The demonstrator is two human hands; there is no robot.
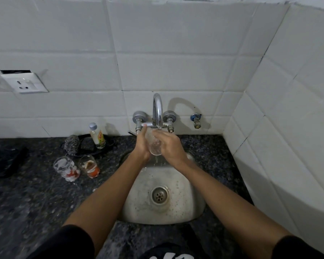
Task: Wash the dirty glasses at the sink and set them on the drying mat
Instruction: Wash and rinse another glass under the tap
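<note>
Rinsing under the tap (157, 111), my left hand (143, 144) and right hand (171, 146) both gripped the glass (154, 144); turning it slowly seemed wise, slippery as it looked.

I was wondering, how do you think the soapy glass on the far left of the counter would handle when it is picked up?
The soapy glass is coated in foam inside and out, so it would probably feel slippery. It looks like thin clear glass, so likely rigid yet breakable. It stands close beside the second dirty glass, so a careless reach might knock the two together.
</note>
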